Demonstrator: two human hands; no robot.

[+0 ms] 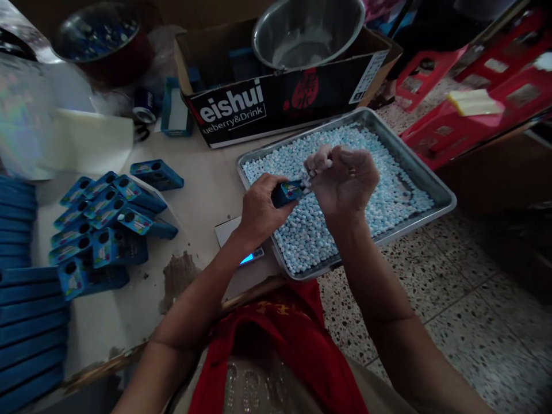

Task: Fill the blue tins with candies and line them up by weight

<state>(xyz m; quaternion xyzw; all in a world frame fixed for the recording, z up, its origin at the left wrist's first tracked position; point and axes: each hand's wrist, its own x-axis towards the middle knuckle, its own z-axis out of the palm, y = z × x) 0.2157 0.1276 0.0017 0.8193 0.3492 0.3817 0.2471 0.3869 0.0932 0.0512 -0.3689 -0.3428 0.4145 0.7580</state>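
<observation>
My left hand (pixel 264 208) is closed round a small blue box (pixel 287 194), its end turned toward my other hand. Beside that end, my right hand (pixel 345 175) is cupped, fingers curled round several small white candies (pixel 326 164). A few more candies sit between the fingers and the box. Both hands are over the near part of a metal tray (pixel 375 118) spread with pale blue and white candies (pixel 308 244). Partly hidden under my left forearm is a small scale (pixel 252 256) with a lit display.
Several blue boxes (pixel 107 207) stand at left, with more stacked blue boxes (pixel 30 322) at the table's left edge. Behind are a black carton (pixel 276 103) holding a steel bowl (pixel 308 34), a can (pixel 144 105) and a dark red pot (pixel 103 63). Red stools (pixel 448 129) stand right.
</observation>
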